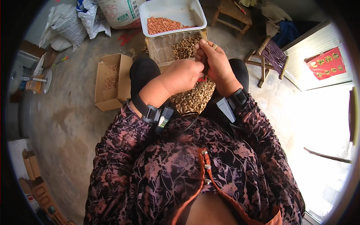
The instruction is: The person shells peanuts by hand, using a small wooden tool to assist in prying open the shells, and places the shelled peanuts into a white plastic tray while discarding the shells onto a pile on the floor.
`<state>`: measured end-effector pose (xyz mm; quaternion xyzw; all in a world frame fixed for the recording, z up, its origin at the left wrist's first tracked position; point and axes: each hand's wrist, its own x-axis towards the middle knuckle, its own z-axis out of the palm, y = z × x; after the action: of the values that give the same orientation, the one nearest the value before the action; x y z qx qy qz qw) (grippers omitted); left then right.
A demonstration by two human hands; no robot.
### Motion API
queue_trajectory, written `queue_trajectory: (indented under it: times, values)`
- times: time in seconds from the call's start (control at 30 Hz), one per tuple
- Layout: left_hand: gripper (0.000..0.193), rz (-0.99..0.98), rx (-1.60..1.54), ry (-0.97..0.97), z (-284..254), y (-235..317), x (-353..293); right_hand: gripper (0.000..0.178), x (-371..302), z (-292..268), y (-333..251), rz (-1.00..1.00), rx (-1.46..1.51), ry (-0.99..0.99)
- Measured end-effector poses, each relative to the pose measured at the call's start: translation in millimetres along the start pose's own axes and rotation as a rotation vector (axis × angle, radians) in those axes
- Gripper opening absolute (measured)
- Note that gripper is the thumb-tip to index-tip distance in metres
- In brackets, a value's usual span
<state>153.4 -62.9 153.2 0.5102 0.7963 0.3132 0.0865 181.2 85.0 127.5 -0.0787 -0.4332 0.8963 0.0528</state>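
Both my hands are raised close together above a heap of pale brown peanut shells (193, 98) between my legs. My left hand (183, 75) is closed, its fingertips turned toward the other hand. My right hand (216, 63) is closed too, thumb bent over the curled fingers. What they hold is hidden; a small red thing (202, 79) shows just below the fingers. Beyond them, a pale, see-through container (159, 48) holds whole peanuts (183, 48). Behind it stands a white plastic tub (173, 33) with reddish shelled peanuts (163, 25) in its left part.
On the floor at left is an open cardboard box (123, 83) with reddish bits inside. White sacks (67, 28) lean at the back left. A wooden stool (232, 17) and a folding stool (272, 60) stand at right, near a bright doorway. A stick (326, 155) lies there.
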Motion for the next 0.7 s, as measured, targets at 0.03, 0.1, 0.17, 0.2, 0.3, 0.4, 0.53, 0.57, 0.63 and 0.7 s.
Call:
queue_trajectory:
  times: [0.03, 0.1, 0.17, 0.2, 0.3, 0.4, 0.53, 0.57, 0.63, 0.7]
  values:
    - [0.009, 0.062, 0.119, -0.049, -2.1, 1.8, -0.6, 0.021, -1.4, 1.8, -2.0, 0.037, 0.014, -0.04]
    - [0.008, 0.096, 0.086, -0.07, -6.3, -0.6, -3.0, 0.021, -3.6, 6.2, -3.8, 0.055, 0.005, -0.066]
    - [0.008, 0.084, -0.018, -0.124, -10.0, -1.2, -1.4, 0.021, -2.5, 6.4, -5.2, 0.064, -0.004, -0.09]
    - [0.008, 0.087, -0.015, -0.121, -9.1, -1.6, -0.5, 0.022, -1.2, 2.3, -3.2, 0.035, 0.001, -0.112]
    - [0.011, -0.025, -0.148, -0.067, 0.4, -12.5, -2.0, 0.029, -7.5, 0.9, -7.6, 0.07, -0.173, -0.115]
    - [0.016, -0.25, -0.347, -0.222, 5.8, -24.4, -11.0, 0.035, -20.4, -3.5, 1.5, 0.084, -0.464, -0.089]
    - [0.017, -0.238, -0.476, -0.238, 9.0, -31.7, -21.7, 0.031, -28.5, -6.2, 7.6, 0.042, -0.515, -0.065]
    - [0.017, -0.248, -0.471, -0.226, 7.3, -33.1, -21.8, 0.03, -29.3, -6.9, 4.4, 0.064, -0.411, -0.003]
    - [0.02, -0.221, -0.573, -0.077, -1.0, -38.9, -18.9, 0.026, -22.9, -20.1, -11.6, -0.054, -0.343, 0.055]
    - [0.02, -0.421, -0.594, -0.059, -22.0, -40.3, -16.5, 0.031, -18.5, -36.4, -38.2, -0.111, -0.149, -0.058]
